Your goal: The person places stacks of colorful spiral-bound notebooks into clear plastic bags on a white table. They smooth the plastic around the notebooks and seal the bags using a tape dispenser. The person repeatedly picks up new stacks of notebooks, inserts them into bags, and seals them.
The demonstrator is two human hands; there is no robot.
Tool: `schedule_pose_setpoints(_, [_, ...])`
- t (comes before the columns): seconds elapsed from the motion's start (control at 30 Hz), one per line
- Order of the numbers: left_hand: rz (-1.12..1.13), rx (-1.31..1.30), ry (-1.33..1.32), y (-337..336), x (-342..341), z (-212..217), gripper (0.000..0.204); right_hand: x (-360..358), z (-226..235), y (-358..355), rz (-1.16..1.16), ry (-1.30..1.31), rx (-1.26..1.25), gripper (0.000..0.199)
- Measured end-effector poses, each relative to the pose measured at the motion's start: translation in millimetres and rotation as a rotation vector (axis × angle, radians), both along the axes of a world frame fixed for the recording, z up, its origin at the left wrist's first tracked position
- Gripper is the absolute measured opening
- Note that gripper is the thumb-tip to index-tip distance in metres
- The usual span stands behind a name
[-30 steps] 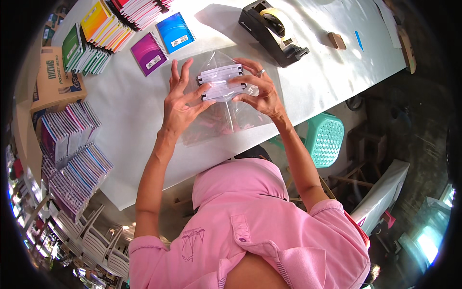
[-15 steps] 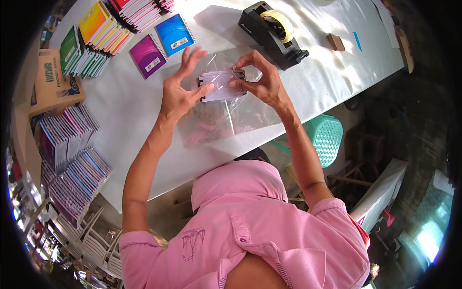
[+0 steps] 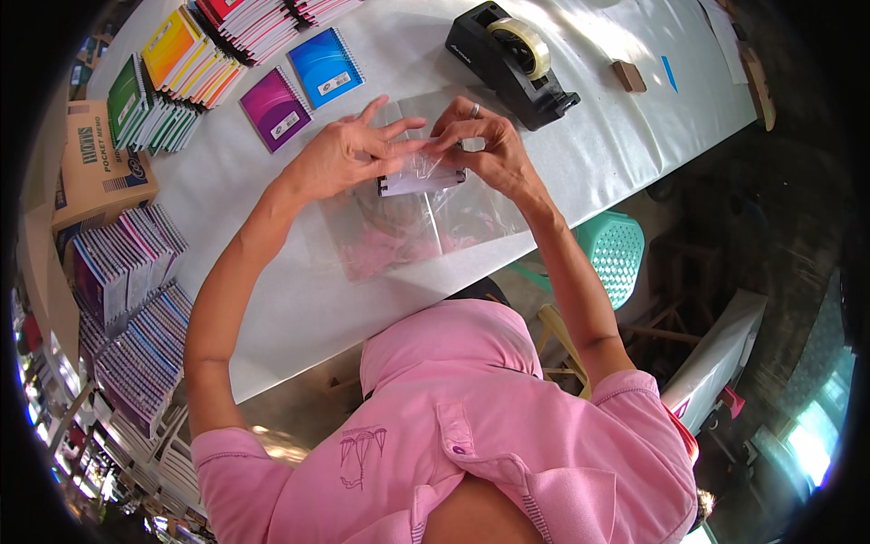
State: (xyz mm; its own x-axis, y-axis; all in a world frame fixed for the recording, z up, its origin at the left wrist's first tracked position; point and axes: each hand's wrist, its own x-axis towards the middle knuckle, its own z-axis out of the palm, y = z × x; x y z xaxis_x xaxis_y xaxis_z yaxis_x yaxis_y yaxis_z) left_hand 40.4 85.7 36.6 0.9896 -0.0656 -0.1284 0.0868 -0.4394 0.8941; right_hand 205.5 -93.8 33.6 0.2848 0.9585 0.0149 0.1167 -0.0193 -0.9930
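Observation:
A small stack of notebooks point(image 3: 421, 180) lies on the table, edges up, partly under my hands. Clear plastic film point(image 3: 399, 238) covers it and spreads toward the table's near edge. At the stack's upper left is my left hand point(image 3: 352, 152), fingers stretched apart and index fingertip reaching the right fingers over the film. My right hand point(image 3: 488, 150), with a ring, is closed in a pinch on the film at the stack's upper right. Beyond my left hand lie a purple notebook point(image 3: 275, 109) and a blue notebook point(image 3: 326, 68).
A black tape dispenser point(image 3: 507, 68) stands beyond my right hand, a small brown block point(image 3: 629, 76) to its right. Piled green notebooks point(image 3: 149, 109), yellow ones point(image 3: 186, 54) and a cardboard box point(image 3: 95, 168) line the left side. A green stool point(image 3: 612, 258) stands beside the table.
My left hand has moved up over the stack and turned inward, its index finger coming to the right hand's fingertips. The right fingers have drawn together on the film.

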Motion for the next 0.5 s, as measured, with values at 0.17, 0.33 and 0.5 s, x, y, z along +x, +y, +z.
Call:
schedule_pose_setpoints(0.17, [0.044,0.787,-0.264,-35.3,-17.6,39.9,0.048,6.4,9.3,-5.5,0.099,-0.51,0.161,0.022])
schedule_pose_setpoints(0.33, [0.076,1.009,-0.298,-56.6,-31.6,34.5,0.05,107.7,11.5,-35.9,-0.217,-0.265,0.026,0.017])
schedule_pose_setpoints(0.5, [0.107,1.047,-0.303,-71.3,-31.4,35.5,0.048,180.0,-9.3,-50.8,-0.303,-0.513,-0.542,0.036])
